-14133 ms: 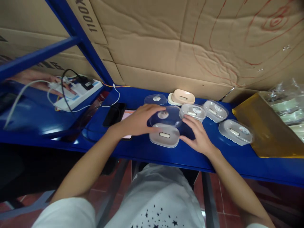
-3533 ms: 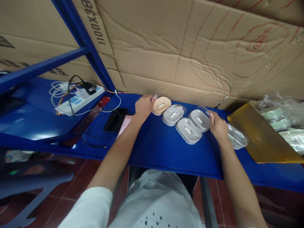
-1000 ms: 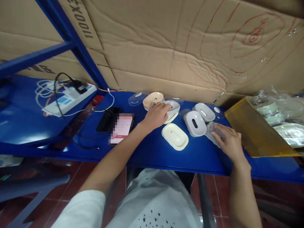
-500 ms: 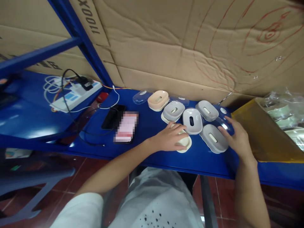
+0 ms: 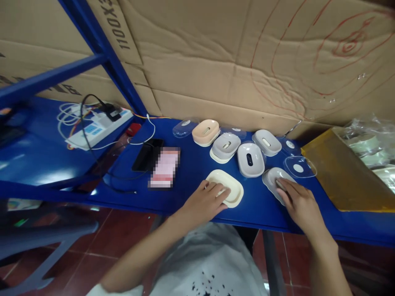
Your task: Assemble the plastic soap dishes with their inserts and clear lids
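My left hand has its fingers curled over the left side of a shallow cream soap dish base near the table's front edge. To the right, my right hand reaches down onto a grey soap dish, thumb and fingers closed at its middle and covering its slot. Between and behind the hands sit a whitish soap dish with a dark slot, a grey soap dish on a cream base, another grey one and a peach one. A clear oval lid lies beyond my right hand.
More clear lids lie along the cardboard wall. Left are a phone with a lit screen, a dark device and a power strip with cables. A cardboard box of wrapped pale-green pieces stands right.
My left hand and the cream base have moved left and nearer to me. My right hand has left the clear lid, now lying flat, and come down onto the grey soap dish.
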The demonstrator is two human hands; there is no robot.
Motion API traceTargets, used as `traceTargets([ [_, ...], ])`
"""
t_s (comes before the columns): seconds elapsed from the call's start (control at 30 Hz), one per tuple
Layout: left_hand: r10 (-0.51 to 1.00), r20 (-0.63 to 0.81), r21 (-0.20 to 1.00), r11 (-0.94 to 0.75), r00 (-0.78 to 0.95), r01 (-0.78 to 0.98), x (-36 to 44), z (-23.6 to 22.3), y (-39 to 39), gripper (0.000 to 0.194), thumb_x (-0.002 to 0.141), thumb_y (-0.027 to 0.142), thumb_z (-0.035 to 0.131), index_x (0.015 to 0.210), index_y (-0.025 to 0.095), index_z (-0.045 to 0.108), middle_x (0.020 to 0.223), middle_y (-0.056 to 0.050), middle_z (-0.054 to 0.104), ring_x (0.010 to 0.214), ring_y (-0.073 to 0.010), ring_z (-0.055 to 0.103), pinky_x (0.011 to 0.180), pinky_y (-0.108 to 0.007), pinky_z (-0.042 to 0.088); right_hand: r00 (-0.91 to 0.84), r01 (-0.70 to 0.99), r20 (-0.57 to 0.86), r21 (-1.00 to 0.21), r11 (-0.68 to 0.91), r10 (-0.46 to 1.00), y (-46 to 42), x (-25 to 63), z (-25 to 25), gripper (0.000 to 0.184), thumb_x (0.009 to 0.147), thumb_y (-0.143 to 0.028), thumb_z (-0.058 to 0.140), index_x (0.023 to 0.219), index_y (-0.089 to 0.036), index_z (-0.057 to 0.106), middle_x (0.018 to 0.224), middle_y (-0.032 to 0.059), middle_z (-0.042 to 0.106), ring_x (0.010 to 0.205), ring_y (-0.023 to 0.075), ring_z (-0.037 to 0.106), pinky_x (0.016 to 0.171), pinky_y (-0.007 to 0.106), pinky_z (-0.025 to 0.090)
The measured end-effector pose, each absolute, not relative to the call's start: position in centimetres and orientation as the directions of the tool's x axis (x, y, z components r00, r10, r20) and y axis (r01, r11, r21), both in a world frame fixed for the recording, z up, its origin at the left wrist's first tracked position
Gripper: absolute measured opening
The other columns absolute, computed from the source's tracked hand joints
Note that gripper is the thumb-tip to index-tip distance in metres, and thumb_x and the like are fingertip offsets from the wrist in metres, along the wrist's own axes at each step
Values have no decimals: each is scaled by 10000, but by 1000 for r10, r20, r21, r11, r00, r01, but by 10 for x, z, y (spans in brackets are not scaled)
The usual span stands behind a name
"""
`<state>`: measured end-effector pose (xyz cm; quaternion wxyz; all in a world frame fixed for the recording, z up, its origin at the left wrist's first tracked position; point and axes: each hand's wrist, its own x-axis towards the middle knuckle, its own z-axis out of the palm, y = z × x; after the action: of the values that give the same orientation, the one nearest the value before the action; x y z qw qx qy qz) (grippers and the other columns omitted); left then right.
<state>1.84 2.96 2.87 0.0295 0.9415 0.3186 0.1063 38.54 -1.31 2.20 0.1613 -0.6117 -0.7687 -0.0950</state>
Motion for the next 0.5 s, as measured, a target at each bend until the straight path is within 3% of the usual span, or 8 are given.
traceTargets([
  [0.1,612,210,106,-790,763,604,19,25,24,449,1046,400,687,1429,193,577,1422,-141,659,1288,-315,625,1056,-460,434,-262,945,339,-102,312,904,-24,382,19,491,1092,-517,531,1504,-259,604,1450,133,703,1321,355,679,1062,536,550],
  [0.27,619,224,146,-785,753,602,22,21,24,450,1064,416,652,1454,206,578,1458,-139,658,1352,-318,601,1105,-472,431,-241,940,442,-115,321,864,-23,371,33,390,1089,-400,561,1447,-272,647,1265,116,790,1123,338,763,957,485,584],
  [0.4,630,262,209,-777,731,594,18,14,21,431,1107,441,551,1470,211,579,1488,-148,641,1372,-321,588,1122,-494,430,-189,943,584,-117,313,789,4,369,62,361,1086,-360,559,1424,-278,656,1321,132,769,1179,343,741,1040,486,514],
  [0.5,638,275,244,-770,720,589,16,11,21,438,1115,449,525,1472,201,575,1493,-150,635,1373,-324,581,1119,-493,438,-202,952,598,-65,299,775,52,371,77,351,1098,-389,539,1368,-230,697,1336,142,764,1268,334,698,1108,475,438],
])
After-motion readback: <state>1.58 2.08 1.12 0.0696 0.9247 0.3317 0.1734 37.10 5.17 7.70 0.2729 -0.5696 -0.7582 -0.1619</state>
